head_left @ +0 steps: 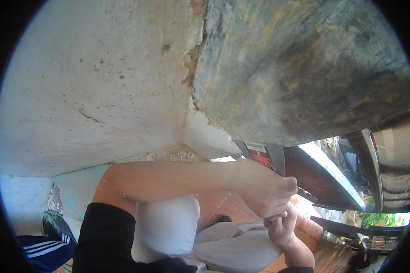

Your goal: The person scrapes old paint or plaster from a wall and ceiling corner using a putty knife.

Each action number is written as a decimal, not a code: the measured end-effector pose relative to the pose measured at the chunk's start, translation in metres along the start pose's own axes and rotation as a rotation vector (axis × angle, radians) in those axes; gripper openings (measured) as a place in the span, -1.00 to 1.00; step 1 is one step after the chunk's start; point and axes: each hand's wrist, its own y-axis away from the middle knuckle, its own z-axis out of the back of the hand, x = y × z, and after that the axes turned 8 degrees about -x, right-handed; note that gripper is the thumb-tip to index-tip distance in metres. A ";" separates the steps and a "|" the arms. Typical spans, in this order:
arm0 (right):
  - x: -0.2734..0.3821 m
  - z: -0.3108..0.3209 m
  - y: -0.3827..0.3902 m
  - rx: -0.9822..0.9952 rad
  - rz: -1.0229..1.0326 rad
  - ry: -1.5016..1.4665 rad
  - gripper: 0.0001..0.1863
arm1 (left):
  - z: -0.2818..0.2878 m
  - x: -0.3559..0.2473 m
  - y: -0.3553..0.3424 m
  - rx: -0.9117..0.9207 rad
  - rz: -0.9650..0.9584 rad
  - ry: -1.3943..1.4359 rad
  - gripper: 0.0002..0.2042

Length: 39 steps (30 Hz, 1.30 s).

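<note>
My left forearm reaches across from the lower left, out of a black sleeve. At its end my left hand is closed, with the fingers curled in. Just below it, my right hand is also closed, its fingers meeting those of my left hand. Whatever sits between the fingers is hidden or too small to make out. Behind my left wrist shows a grey flat thing with a red and white printed patch; its kind is unclear, and my wrist covers part of it.
A stained whitish wall fills the upper left. A dark, mottled slab overhangs at upper right. Wooden boards lean on the right. Below are my pale-trousered legs above red floor tiles. Striped navy cloth shows lower left.
</note>
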 end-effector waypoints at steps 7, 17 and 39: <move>0.009 -0.002 0.005 0.016 0.048 0.057 -0.76 | 0.006 0.003 0.001 -0.061 -0.023 -0.003 -0.72; 0.027 -0.008 -0.008 0.035 -0.007 0.009 -0.76 | 0.014 0.006 0.002 -0.115 0.122 -0.024 -0.67; 0.031 -0.022 -0.008 -0.034 -0.092 -0.009 -0.69 | 0.020 0.012 0.009 -0.092 0.163 -0.028 -0.64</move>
